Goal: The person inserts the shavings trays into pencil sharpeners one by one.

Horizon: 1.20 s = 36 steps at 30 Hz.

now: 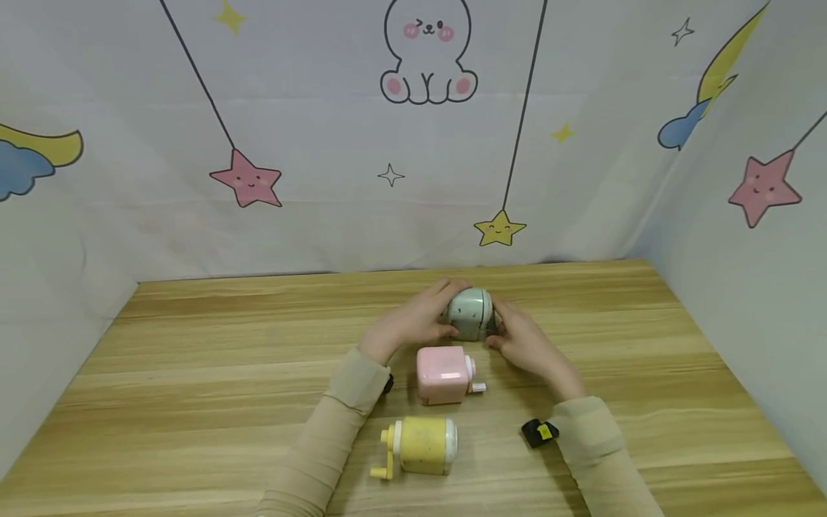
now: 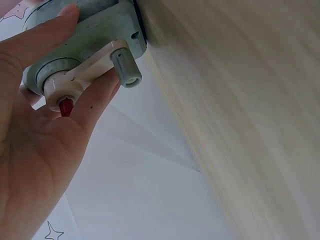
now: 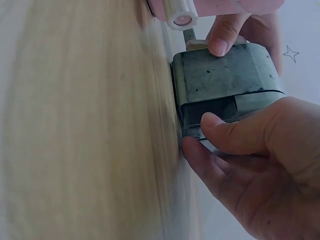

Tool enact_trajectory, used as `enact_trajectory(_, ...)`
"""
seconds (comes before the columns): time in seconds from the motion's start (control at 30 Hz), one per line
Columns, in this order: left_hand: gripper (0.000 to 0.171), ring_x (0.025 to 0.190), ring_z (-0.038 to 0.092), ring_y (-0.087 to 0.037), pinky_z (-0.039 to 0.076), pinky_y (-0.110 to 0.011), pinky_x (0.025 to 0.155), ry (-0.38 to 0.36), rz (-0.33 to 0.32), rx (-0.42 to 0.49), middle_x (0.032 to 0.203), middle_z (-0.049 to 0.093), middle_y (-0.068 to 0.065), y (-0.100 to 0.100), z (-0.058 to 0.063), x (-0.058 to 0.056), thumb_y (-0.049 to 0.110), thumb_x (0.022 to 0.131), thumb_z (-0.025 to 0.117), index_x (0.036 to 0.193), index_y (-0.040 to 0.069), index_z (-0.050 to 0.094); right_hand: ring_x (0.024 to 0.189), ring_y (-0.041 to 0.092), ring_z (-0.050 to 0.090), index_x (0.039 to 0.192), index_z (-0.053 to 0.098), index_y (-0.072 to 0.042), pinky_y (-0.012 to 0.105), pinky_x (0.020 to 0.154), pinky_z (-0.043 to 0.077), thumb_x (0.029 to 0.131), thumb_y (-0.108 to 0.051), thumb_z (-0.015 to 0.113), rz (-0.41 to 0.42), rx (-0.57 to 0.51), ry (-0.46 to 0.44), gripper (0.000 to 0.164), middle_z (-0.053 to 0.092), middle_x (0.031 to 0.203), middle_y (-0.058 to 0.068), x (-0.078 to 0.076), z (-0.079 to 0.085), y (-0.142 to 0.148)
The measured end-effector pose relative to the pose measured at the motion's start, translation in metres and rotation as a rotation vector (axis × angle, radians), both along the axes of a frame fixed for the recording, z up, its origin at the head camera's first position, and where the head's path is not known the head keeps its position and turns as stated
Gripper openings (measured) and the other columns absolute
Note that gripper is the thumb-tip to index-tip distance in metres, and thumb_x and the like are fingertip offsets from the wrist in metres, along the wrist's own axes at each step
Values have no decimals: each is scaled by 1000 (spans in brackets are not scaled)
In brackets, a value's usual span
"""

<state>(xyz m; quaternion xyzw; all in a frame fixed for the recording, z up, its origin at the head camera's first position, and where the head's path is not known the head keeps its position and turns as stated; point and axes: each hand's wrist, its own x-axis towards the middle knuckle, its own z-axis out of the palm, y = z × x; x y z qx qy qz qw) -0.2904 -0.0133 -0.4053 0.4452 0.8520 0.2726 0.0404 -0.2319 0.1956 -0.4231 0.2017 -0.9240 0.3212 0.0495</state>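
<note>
A grey-green crank pencil sharpener [image 1: 470, 310] stands on the table toward the back, between both hands. My left hand [image 1: 416, 316] grips its crank side, thumb on the body and fingers behind the pale crank arm [image 2: 95, 65]. At the crank's hub a small red piece [image 2: 66, 106] pokes out. From the other end my right hand [image 1: 525, 343] holds the sharpener, thumb and fingertips at its lower part. Beside that thumb a dark gap [image 3: 210, 111] shows in the body. Just in front stands a pink sharpener [image 1: 442, 375] with its crank to the right.
Nearer the front is a yellow sharpener [image 1: 423, 445], crank to the left. A black piece with a yellow patch [image 1: 540, 433] sits by the right cuff. White printed cloth [image 1: 323, 215] rises behind the wooden table [image 1: 213, 373] and along its sides.
</note>
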Motion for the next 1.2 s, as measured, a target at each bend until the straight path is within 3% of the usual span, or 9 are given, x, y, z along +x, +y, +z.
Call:
enact_trajectory(0.27, 78, 111, 42, -19, 43, -41, 95, -17, -7, 0, 131, 42, -11, 1, 0, 1, 12, 75, 71, 139, 16, 27, 84, 26, 53, 133, 36, 0, 45, 74, 52, 73, -1, 68, -25, -21, -41, 67, 55, 110, 22, -1, -1, -2)
enact_trajectory(0.6, 77, 111, 41, -20, 43, -42, 95, -28, -31, 8, 130, 41, -12, 1, -1, 0, 11, 75, 70, 139, 14, 27, 77, 23, 56, 131, 35, -1, 40, 67, 54, 74, 0, 68, -6, -133, -75, 66, 56, 108, 21, -2, -6, -4)
enact_trajectory(1.2, 77, 110, 42, -17, 43, -37, 96, -24, -20, 24, 131, 41, -11, 2, -3, 1, 10, 74, 71, 139, 13, 28, 75, 20, 56, 128, 40, -2, 40, 66, 53, 73, -2, 70, -74, -149, -122, 63, 59, 103, 19, -2, -6, -10)
